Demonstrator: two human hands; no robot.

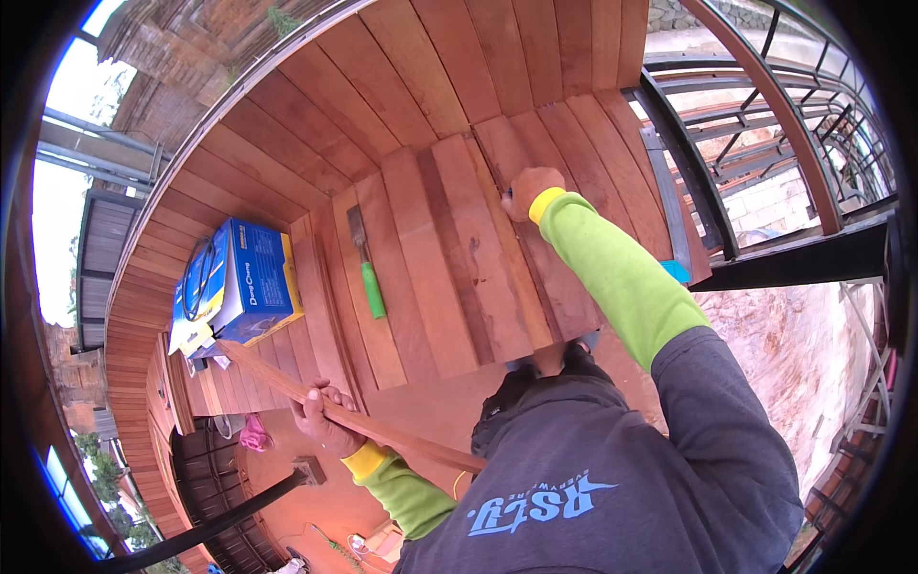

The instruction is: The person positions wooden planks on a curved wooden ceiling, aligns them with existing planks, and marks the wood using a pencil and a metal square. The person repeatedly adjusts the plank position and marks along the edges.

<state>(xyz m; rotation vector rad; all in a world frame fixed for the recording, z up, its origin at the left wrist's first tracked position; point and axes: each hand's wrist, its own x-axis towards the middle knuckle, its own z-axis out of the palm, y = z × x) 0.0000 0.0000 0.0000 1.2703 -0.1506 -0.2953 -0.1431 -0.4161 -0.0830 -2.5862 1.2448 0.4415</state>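
My left hand (328, 419) is closed round a long, thin wooden strip (406, 438), which slants from beside the blue box down to my body. Further forward, my right hand (533, 194) is a fist low over the wooden boards (488, 258), beside a dark gap between two of them. A small dark bit shows at its fingers, too little to name. Between my hands and nearer the left lies a chisel with a green handle (372, 289), its flat blade pointing away from me. Neither hand touches it.
A blue and yellow cardboard box (256, 287) with a black cord (199, 277) on top stands at the left. Wooden slats (382, 67) curve up behind the boards. A grey flat bar with a teal end (675, 271) lies by the black metal railing (693, 172) at the right.
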